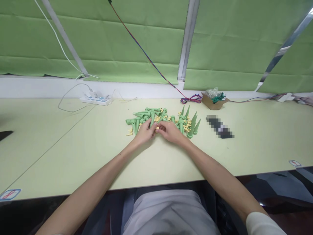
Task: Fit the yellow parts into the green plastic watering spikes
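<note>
My left hand (pixel 146 131) is closed round a green spike (pixel 152 117) whose wide end points up and away from me. My right hand (pixel 168 130) pinches a small yellow piece (pixel 157 128), close against the fingers of the left. Behind both hands lies a pile of green cone-shaped spikes (pixel 133 123) mixed with small yellow pieces (pixel 130 132). On the right of the pile, several green spikes (pixel 193 122) stand with their points up, and yellow pieces lie among them.
A cardboard box (pixel 213 103) with plastic and green material stands at the back, beside a coiled red and blue cable (pixel 192 98). A dark blurred object (pixel 218 126) lies to the right. At the back left is a white power strip (pixel 96 100).
</note>
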`<state>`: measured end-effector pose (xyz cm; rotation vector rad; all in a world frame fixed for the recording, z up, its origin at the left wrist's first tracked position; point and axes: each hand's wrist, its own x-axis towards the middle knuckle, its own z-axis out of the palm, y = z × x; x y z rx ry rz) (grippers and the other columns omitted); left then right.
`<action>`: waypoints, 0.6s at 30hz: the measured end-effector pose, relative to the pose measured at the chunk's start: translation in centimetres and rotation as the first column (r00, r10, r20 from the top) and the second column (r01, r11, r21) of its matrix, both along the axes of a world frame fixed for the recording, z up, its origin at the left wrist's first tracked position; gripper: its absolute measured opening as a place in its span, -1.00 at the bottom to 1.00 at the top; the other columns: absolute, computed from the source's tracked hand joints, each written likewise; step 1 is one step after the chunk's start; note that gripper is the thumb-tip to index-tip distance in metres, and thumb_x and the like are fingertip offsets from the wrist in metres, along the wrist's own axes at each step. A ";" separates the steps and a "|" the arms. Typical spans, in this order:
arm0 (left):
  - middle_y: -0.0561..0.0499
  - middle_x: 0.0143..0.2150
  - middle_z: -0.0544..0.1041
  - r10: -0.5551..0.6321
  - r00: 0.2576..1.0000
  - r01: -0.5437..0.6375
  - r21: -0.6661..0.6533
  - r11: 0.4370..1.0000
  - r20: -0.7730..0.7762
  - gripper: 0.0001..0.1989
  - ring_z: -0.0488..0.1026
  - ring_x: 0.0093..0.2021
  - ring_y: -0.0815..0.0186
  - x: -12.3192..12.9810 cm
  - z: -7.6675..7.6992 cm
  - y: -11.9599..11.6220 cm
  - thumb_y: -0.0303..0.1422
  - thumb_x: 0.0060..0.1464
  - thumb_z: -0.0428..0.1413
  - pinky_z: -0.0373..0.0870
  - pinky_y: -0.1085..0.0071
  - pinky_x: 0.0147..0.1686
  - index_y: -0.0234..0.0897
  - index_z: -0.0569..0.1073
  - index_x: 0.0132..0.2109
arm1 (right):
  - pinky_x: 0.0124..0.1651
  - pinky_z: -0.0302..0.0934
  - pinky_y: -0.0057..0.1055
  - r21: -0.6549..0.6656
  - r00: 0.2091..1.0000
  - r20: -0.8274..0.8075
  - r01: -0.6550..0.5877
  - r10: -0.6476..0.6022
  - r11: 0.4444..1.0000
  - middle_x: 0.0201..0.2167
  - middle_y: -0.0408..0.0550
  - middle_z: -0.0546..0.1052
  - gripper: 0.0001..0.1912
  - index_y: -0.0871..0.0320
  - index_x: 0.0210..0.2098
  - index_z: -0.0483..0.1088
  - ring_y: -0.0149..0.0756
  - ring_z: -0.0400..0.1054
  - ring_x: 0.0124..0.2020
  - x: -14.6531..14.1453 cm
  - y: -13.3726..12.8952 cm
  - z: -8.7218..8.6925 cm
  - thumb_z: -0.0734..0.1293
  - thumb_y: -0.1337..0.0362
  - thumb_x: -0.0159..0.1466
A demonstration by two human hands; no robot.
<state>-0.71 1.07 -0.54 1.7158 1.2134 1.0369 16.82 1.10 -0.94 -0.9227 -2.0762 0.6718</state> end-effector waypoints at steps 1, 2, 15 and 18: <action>0.15 -0.60 0.31 0.005 1.000 -0.005 0.001 1.000 -0.004 -0.63 0.31 -0.59 0.32 0.0 0.0 0.0 -0.05 0.24 0.12 0.17 0.38 -0.53 -0.14 0.16 -0.34 | -0.25 0.23 -0.38 -0.009 1.000 -0.013 -0.003 0.002 1.000 -0.39 -0.10 0.59 -0.93 0.14 -0.30 0.40 -0.31 0.41 -0.39 0.0 0.0 0.0 0.37 0.38 0.32; 0.15 -0.60 0.31 0.009 1.000 -0.009 0.004 1.000 -0.010 -0.63 0.31 -0.59 0.32 0.0 -0.1 0.0 -0.05 0.24 0.12 0.17 0.37 -0.53 -0.14 0.16 -0.34 | -0.25 0.24 -0.38 -0.017 1.000 -0.022 0.000 0.000 1.000 -0.37 -0.09 0.59 -0.93 0.15 -0.29 0.39 -0.30 0.42 -0.39 0.0 0.0 0.0 0.38 0.38 0.31; 0.17 -0.59 0.27 -0.008 0.999 0.008 0.010 1.000 -0.045 -0.64 0.30 -0.58 0.33 0.0 0.0 -0.1 -0.07 0.28 0.07 0.15 0.38 -0.52 -0.14 0.12 -0.33 | -0.28 0.19 -0.39 -0.002 1.000 0.010 0.021 -0.021 1.000 -0.41 -0.11 0.57 -0.87 0.13 -0.35 0.36 -0.31 0.38 -0.41 0.0 0.1 0.0 0.38 0.40 0.31; 0.17 -0.59 0.29 -0.011 0.999 0.011 0.011 1.000 -0.048 -0.64 0.30 -0.58 0.33 0.0 0.0 -0.2 -0.07 0.28 0.06 0.15 0.38 -0.52 -0.14 0.12 -0.33 | -0.28 0.17 -0.40 0.006 1.000 0.018 0.020 -0.020 1.000 -0.43 -0.12 0.56 -0.85 0.13 -0.37 0.36 -0.32 0.36 -0.42 0.0 0.0 0.0 0.36 0.40 0.33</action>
